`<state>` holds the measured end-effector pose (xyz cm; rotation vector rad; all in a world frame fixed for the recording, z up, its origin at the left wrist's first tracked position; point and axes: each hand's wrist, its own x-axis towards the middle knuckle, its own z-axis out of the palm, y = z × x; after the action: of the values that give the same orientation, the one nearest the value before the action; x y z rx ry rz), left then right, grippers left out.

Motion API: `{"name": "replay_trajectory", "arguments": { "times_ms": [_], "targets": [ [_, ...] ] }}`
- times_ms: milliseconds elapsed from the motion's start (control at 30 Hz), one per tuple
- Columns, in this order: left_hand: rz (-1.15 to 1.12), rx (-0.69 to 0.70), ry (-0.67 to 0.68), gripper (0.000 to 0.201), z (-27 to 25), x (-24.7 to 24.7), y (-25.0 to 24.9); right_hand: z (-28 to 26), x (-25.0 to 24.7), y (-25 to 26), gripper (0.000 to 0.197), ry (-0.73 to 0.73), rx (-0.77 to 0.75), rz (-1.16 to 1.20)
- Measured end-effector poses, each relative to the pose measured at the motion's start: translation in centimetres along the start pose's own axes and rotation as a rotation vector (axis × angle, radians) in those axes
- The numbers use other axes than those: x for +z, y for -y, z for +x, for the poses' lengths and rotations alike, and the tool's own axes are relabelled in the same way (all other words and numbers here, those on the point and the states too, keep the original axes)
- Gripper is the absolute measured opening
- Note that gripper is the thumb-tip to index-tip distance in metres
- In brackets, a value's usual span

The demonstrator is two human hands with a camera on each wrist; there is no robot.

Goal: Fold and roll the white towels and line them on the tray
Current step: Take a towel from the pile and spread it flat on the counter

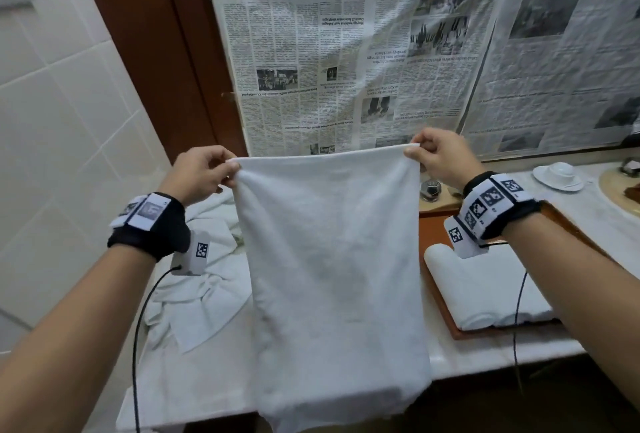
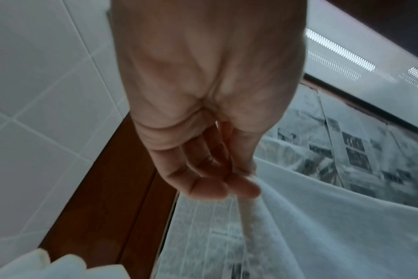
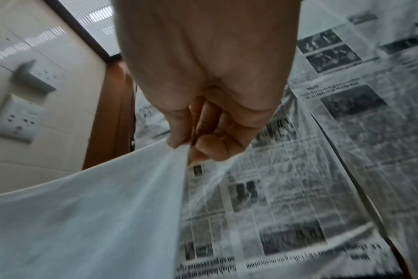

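I am pinching the white towel's top corners, left hand at nine o'clock, right hand at three, fingers curled tight, letting it hang flat for folding; rolled towel is waiting on the tray.

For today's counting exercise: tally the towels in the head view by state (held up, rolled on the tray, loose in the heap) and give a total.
Held-up towel, pinched by left hand and right hand: 1
Rolled towels on the tray: 2
Loose heap: cannot tell how many, at least 1
Total: at least 4
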<state>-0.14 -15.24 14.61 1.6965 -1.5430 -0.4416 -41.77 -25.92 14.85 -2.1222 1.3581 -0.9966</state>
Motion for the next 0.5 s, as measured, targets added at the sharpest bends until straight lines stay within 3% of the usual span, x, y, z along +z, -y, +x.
{"name": "replay_trajectory", "arguments": {
  "times_ms": [300,500],
  "targets": [
    [0.236,-0.054,0.015,0.012,5.6,7.0,7.0,4.7,7.5,-6.6,0.014,0.108,0.233,0.058],
    [0.101,-0.324,0.016,0.010,11.0,12.7,11.8,10.2,13.0,-12.3,0.010,0.175,0.371,0.204]
  ]
}}
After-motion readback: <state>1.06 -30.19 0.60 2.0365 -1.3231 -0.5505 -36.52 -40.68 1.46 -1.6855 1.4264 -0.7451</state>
